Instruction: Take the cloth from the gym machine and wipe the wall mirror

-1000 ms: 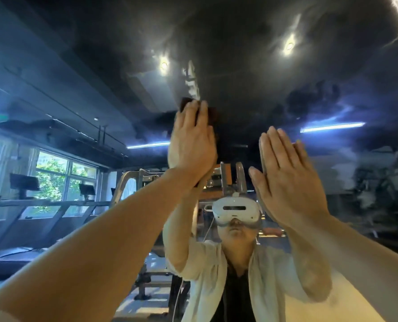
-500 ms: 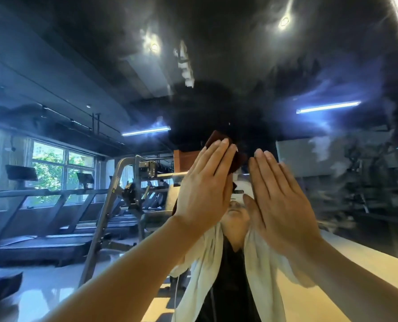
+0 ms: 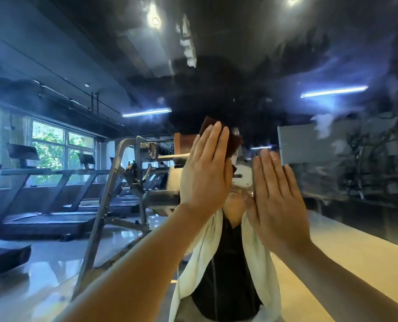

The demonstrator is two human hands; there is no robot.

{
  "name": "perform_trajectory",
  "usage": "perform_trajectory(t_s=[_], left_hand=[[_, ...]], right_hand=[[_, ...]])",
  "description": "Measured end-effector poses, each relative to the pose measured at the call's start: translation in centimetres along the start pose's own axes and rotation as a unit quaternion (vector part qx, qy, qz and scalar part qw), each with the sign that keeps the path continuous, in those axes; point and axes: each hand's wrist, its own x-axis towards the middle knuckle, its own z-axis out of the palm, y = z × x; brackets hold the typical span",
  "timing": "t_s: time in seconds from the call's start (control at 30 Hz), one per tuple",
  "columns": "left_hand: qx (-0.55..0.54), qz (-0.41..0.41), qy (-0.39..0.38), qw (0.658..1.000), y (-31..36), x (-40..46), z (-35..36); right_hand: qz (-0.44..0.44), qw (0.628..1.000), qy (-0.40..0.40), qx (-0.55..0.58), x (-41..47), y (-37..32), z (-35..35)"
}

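Observation:
The wall mirror (image 3: pixel 286 54) fills the view and reflects the gym and my own body. My left hand (image 3: pixel 205 173) lies flat with straight fingers, pressing a dark brown cloth (image 3: pixel 234 141) against the glass; only the cloth's top and right edges show past my fingers. To its right, my right hand (image 3: pixel 277 201) rests flat on the mirror with fingers straight and together, holding nothing.
In the reflection a grey metal gym machine frame (image 3: pixel 119 182) stands on the left, with treadmills (image 3: pixel 42 217) and windows behind it. Hazy smears (image 3: pixel 325 124) mark the mirror's right part. A pale floor strip (image 3: pixel 355 263) runs along the lower right.
My left hand with the cloth slid down the mirror and to the right, ending close beside my right hand. The camera tilted down, so more of the reflected gym floor shows.

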Motion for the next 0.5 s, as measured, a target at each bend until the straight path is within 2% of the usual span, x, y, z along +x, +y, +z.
perform_trajectory(t_s=[0.17, 0.5], left_hand=[[-0.006, -0.043, -0.002, 0.999, 1.1, -8.0, 0.3], [-0.03, -0.05, -0.035, 0.998, 2.5, -20.4, 0.3]], right_hand=[[-0.033, 0.999, -0.003, -0.008, -4.0, -1.5, 0.2], [-0.078, 0.996, -0.035, 0.021, -12.2, -4.1, 0.9]])
